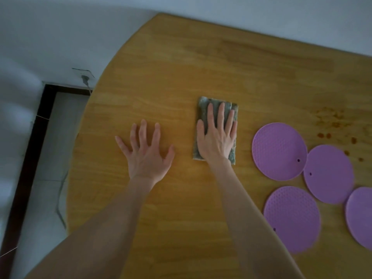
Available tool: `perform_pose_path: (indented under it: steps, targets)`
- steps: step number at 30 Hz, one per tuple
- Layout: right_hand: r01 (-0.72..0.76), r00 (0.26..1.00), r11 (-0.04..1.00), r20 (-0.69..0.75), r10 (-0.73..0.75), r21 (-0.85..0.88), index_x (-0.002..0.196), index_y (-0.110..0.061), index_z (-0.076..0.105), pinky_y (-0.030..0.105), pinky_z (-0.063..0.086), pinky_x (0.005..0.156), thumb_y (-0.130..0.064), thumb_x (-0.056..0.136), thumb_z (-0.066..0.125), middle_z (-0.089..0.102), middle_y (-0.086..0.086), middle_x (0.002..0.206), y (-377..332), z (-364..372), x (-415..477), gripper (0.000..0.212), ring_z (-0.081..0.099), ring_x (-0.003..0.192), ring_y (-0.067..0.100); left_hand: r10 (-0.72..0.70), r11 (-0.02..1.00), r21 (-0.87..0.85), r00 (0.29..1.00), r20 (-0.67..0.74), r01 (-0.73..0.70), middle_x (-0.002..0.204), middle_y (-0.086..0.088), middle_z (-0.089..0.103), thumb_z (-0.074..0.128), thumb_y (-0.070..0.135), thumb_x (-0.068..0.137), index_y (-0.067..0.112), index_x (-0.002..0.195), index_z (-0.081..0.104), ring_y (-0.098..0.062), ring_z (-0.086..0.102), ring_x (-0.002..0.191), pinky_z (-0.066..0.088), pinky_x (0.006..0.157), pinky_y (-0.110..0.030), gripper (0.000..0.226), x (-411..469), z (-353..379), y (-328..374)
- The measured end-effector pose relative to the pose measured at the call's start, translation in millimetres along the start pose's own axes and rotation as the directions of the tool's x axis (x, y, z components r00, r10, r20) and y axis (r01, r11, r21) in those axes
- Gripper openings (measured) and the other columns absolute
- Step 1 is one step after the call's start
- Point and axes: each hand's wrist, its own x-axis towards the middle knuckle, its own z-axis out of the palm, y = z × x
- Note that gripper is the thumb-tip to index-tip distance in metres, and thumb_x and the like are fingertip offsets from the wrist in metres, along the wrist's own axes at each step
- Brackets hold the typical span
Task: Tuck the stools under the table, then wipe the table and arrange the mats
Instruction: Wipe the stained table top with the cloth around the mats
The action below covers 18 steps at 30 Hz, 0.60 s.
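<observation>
A wooden table (pixel 181 63) fills most of the view. My right hand (pixel 216 137) lies flat, fingers spread, pressing a folded grey-green cloth (pixel 203 105) onto the tabletop. My left hand (pixel 147 152) rests flat on the bare wood to the left of the cloth, fingers apart, holding nothing. Several round purple silicone mats lie to the right: one (pixel 278 151) nearest the cloth, one (pixel 329 174) partly tucked behind it, one (pixel 291 218) nearer me, and one (pixel 360 216) cut by the right edge. No stools are in view.
Brown stain spots (pixel 334 125) dot the wood beyond the mats at the right. The table's rounded left edge (pixel 80 137) borders the floor, where a dark door frame (pixel 30 154) and a grey cable (pixel 60 200) run. A pale wall lies beyond the far edge.
</observation>
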Motion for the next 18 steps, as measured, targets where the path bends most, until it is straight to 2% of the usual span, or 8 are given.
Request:
perform_pose_path:
  steps: [5,7,10,12,15,18]
  targets:
    - [-0.206,0.979,0.974,0.013,0.206,0.091,0.153,-0.031,0.002,0.047,-0.006,0.118,-0.05,0.099,0.019,-0.007,0.001,0.161,10.6,-7.3,32.1,0.06,-0.012,0.146,0.03,0.012,1.0,0.001,1.0,-0.014,-0.012,0.159,-0.009,0.003,0.022,0.066,0.089,0.026,0.152,0.014,-0.029,-0.008,0.144,-0.012,0.109,-0.065,0.075,0.2,-1.0,-0.7]
    - [-0.15,0.989,0.985,0.012,0.15,0.091,0.153,-0.032,0.002,0.048,-0.007,0.118,-0.052,0.099,0.019,-0.007,0.001,0.161,-2.8,-4.1,27.8,0.06,-0.012,0.146,0.032,0.014,1.0,-0.006,1.0,-0.026,-0.014,0.158,-0.009,0.005,0.023,0.066,0.088,0.026,0.151,0.016,-0.029,-0.007,0.145,-0.012,0.109,-0.065,0.075,0.7,-0.3,-1.7]
    - [0.051,0.999,0.998,-0.007,-0.051,0.037,0.152,-0.032,0.006,0.046,-0.005,0.118,-0.053,0.098,0.02,-0.001,0.002,0.161,-6.3,4.1,-13.4,0.06,-0.006,0.147,0.033,0.013,1.0,-0.02,0.999,-0.036,-0.014,0.158,-0.007,0.005,0.028,0.065,0.088,0.027,0.151,0.017,-0.028,-0.007,0.145,-0.011,0.11,-0.065,0.074,-1.1,1.5,-1.4]
    - [0.068,0.998,0.998,-0.009,-0.068,0.009,0.152,-0.032,0.008,0.043,-0.003,0.118,-0.054,0.096,0.018,0.001,0.001,0.161,7.7,7.2,-41.2,0.061,-0.004,0.147,0.031,0.024,0.998,-0.049,0.997,-0.07,-0.028,0.158,-0.008,0.009,0.033,0.064,0.089,0.026,0.15,0.022,-0.029,-0.003,0.146,-0.01,0.11,-0.065,0.073,-2.4,2.1,-2.5]
    - [-0.071,0.997,0.997,0.01,0.071,-0.001,0.152,-0.033,0.007,0.045,-0.002,0.119,-0.053,0.097,0.018,-0.002,0.001,0.161,29.1,3.8,-42.6,0.06,-0.005,0.147,0.029,0.028,0.997,-0.068,0.996,-0.09,-0.034,0.158,-0.009,0.011,0.037,0.062,0.089,0.025,0.149,0.025,-0.029,-0.001,0.146,-0.009,0.11,-0.065,0.072,-2.1,3.7,-3.8]
    - [-0.184,0.983,0.981,0.028,0.183,0.054,0.153,-0.032,0.001,0.049,-0.006,0.118,-0.051,0.099,0.018,-0.008,0.001,0.161,12.0,1.7,-20.6,0.06,-0.012,0.146,0.03,0.042,0.994,-0.1,0.994,-0.104,-0.053,0.158,-0.009,0.014,0.04,0.06,0.09,0.025,0.149,0.027,-0.028,0.001,0.146,-0.01,0.112,-0.062,0.07,-3.0,2.5,-5.0]
